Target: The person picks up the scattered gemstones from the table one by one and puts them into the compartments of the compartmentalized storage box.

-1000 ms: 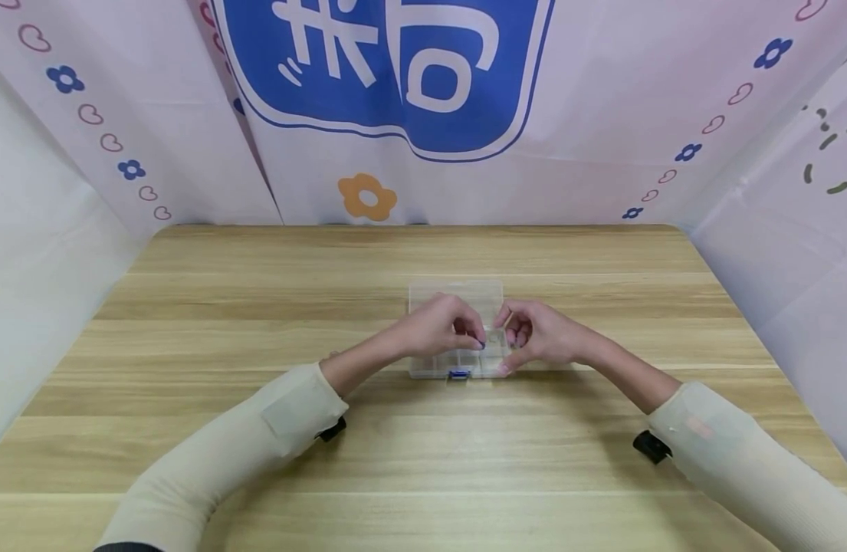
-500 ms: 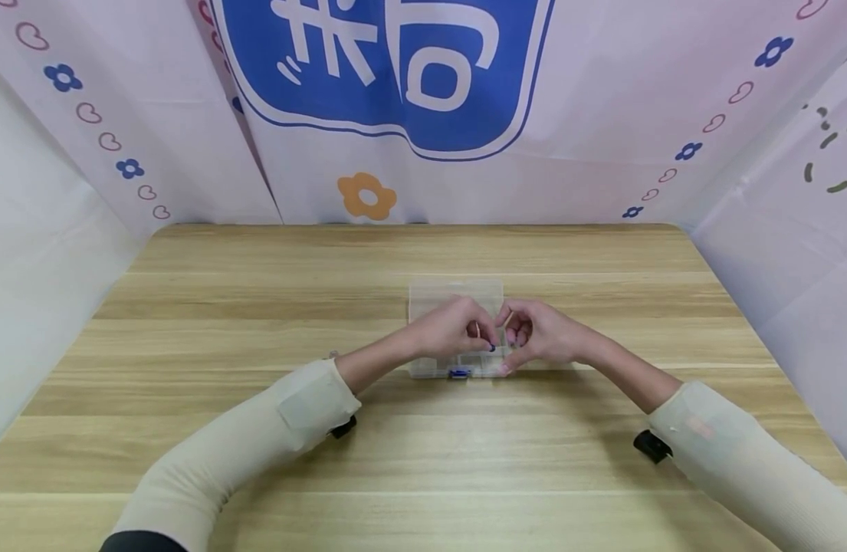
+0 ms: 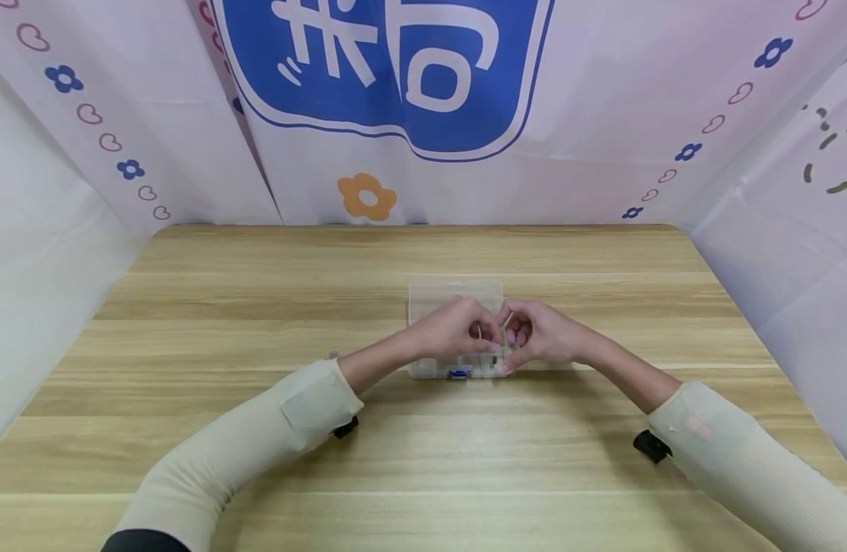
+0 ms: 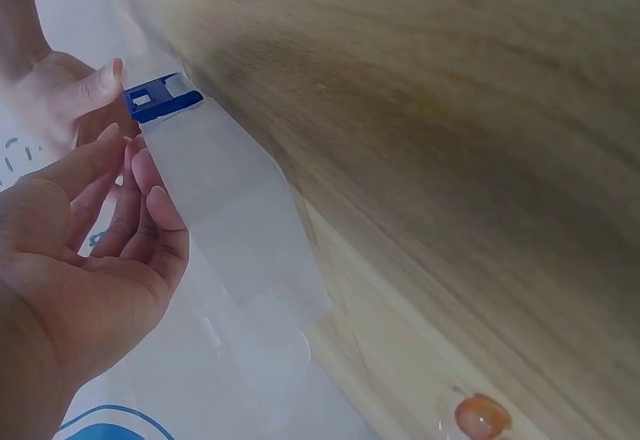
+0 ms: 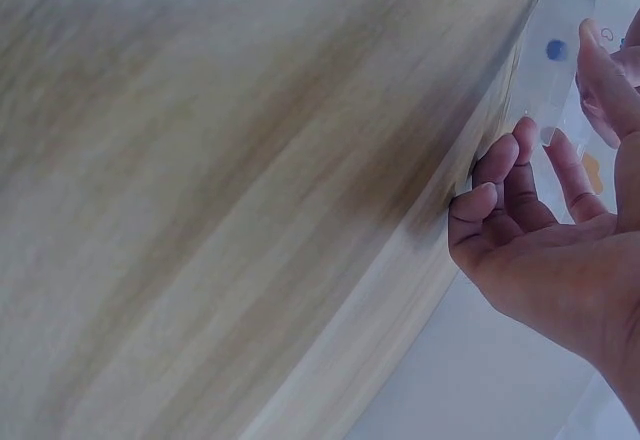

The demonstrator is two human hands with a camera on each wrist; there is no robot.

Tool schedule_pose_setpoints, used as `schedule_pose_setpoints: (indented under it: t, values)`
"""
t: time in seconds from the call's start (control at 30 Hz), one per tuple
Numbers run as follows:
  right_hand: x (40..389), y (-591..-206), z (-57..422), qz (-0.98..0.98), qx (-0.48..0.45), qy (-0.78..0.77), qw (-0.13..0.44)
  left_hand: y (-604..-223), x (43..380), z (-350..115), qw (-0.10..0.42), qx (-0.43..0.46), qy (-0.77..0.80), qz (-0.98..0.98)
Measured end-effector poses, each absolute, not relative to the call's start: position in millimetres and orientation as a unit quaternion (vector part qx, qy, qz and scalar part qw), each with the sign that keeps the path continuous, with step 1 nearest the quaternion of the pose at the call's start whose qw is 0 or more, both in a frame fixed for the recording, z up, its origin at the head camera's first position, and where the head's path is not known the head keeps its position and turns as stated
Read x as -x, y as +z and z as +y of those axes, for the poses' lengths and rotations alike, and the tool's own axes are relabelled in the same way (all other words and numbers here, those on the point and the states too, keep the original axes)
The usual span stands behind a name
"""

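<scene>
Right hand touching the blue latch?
Apart. The head view shows it: the right hand has its thumb tip at the front right corner of the clear box, with clear plastic between it and the blue latch.

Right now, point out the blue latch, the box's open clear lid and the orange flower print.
blue latch [image 4: 163, 105]: left wrist view, middle of its face.
clear lid [image 3: 433, 293]: head view, bare upper part.
orange flower print [image 3: 355, 195]: head view, left of its white centre.
</scene>
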State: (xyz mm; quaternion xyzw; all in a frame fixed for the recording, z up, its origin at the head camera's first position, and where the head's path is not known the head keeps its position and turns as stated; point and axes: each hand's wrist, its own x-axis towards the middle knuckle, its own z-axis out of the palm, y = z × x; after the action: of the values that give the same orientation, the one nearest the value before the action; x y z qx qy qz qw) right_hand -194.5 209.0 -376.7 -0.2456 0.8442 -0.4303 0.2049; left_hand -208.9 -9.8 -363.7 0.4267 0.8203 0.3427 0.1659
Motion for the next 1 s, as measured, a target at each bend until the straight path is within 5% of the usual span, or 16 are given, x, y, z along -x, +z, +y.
schedule_pose_setpoints:
  t: [1.0]
  values:
    - [194,-379,207,0.841,0.247,-0.439,0.197,-352,201,-71,0.147,-0.382,0.351,0.842]
